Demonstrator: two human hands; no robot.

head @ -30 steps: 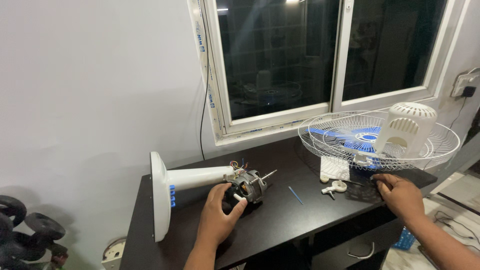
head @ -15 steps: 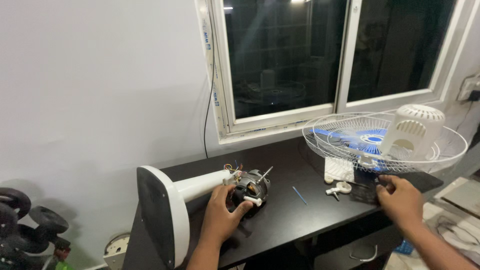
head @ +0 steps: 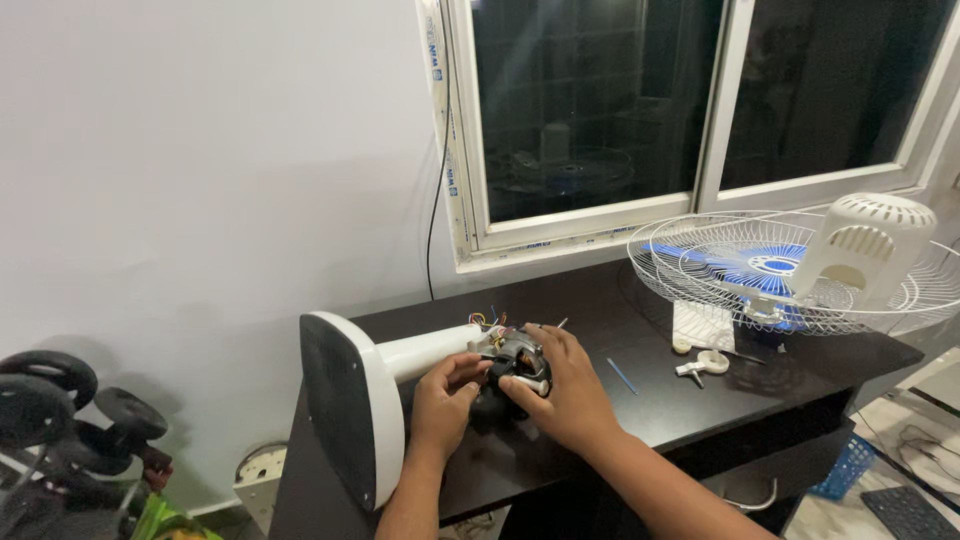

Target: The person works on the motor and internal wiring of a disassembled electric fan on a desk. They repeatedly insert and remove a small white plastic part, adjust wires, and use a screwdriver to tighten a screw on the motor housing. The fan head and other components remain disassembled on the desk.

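Both grips close on the motor (head: 515, 360): the left hand (head: 445, 400) curls its fingers onto the near left side, the right hand (head: 560, 385) wraps over from the right, thumb and forefinger pinching a small white peg (head: 530, 381) at the front face.

Motor sits about mid-surface, nearer the front edge than the window. It caps the end of the white stem (head: 425, 352). Long axis of stem and motor runs left to right along the surface, tilted slightly up toward the back edge at the motor end. The base (head: 350, 405) stands on its edge near the left front corner, flat underside facing the camera. So the fan body lies on its side, and the motor lies right of the stem, directly under both hands; neither hand is clearly nearer.

Materials:
- motor: dark metal core, copper windings, coloured wires (head: 490, 322) sprouting at the top.
- stem, base: smooth white plastic, base disc-shaped.
- surface (head: 640, 420): dark, matt, wood-look.

Toward the right edge: wire guard (head: 690, 270) lying flat, thin white wire, with blue blade (head: 750, 265) inside and a slotted white plastic cover (head: 865, 245) standing on it. Small white parts (head: 700, 358) and a thin blue stick (head: 622, 376) lie between guard and hands, apart from both.
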